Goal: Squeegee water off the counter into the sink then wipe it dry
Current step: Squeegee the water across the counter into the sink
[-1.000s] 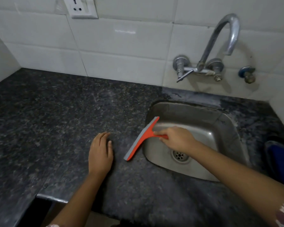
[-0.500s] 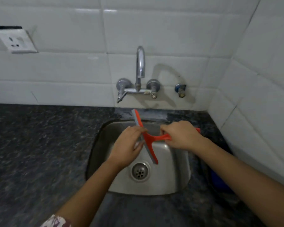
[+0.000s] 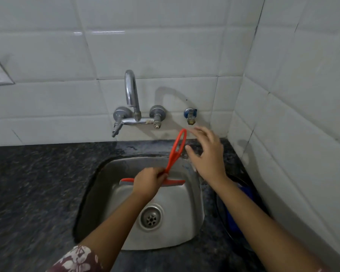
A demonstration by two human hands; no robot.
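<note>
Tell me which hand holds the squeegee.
The left hand, closed on the red squeegee over the sink; the right hand is open beside its handle.

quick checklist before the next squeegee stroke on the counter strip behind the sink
1. Squeegee held: ok, left hand grips it where handle meets blade.
2. Right hand clear of the tool: ok, open beside the handle loop, not holding it.
3. Blade on the counter: not ok, it hangs over the sink.
4. Back strip wet: cannot tell; some dark patches near the tap.
5. Drain unblocked: ok.
6. Drying cloth ready: cannot tell; only a blue object shows at right.
</note>
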